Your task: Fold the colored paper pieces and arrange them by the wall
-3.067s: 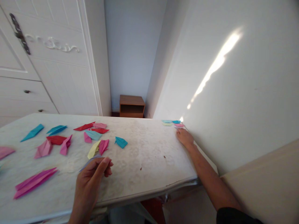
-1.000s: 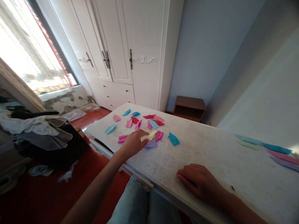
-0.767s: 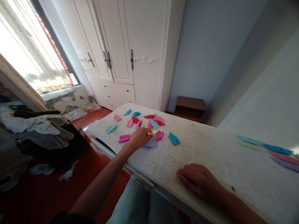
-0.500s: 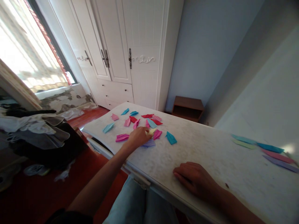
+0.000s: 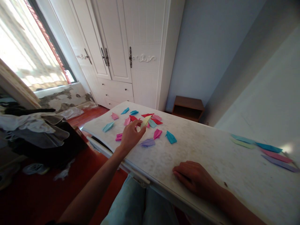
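My left hand is raised a little over the table, pinching a pale yellow folded paper piece between thumb and fingers. Below it lie a lilac folded paper and a magenta one, with a magenta piece partly covered by the hand. Several more folded papers in red, pink and blue are scattered beyond, among them a teal one to the right. My right hand lies palm down near the table's front edge, fingers relaxed and holding nothing.
The white table carries long flat folded strips, including a blue one, at its right end. Behind stand a white wardrobe and a small brown cabinet. Clothes are heaped at the left.
My left hand has lifted the yellow folded paper off the table and drawn it slightly up and left, uncovering the lilac piece. My right hand stays in place.
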Motion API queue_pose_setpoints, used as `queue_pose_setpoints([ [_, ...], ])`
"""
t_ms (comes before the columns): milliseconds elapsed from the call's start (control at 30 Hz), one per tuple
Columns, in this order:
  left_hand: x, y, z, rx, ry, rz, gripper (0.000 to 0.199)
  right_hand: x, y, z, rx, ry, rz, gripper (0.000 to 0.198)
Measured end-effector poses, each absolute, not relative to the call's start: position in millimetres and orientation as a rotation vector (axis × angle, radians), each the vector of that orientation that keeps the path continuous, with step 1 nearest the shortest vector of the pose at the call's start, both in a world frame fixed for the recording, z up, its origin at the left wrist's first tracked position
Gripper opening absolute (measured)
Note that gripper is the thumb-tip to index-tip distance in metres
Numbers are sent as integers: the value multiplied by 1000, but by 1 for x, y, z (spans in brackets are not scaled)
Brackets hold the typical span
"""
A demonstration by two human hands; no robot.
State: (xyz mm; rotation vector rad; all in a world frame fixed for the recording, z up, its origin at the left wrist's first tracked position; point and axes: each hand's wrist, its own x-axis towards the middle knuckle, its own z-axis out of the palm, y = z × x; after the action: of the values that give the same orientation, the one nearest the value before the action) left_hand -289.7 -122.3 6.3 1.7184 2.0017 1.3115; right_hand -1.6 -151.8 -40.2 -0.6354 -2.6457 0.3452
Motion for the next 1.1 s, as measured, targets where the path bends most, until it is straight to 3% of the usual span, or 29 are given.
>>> queue_pose_setpoints([
  [167, -274, -143, 25, 991, 1177, 1374, 29, -1, -153, -40, -654, -2641, 332, 32],
  [267, -265, -154, 36, 676, 896, 1236, 21, -1, -153, -40, -661, -2640, 336, 34],
  [367, -259, -157, 40, 571, 735, 1115, 25, -1, -153, -39, -679, -2652, 349, 34],
  [633, -242, -155, 31, 724, 764, 1066, 35, -1, -152, -38, -700, -2655, 384, 31],
  [1100, -189, -132, 40, 1236, 902, 962, 35, -6, -146, -31, -753, -2703, 390, 23],
])
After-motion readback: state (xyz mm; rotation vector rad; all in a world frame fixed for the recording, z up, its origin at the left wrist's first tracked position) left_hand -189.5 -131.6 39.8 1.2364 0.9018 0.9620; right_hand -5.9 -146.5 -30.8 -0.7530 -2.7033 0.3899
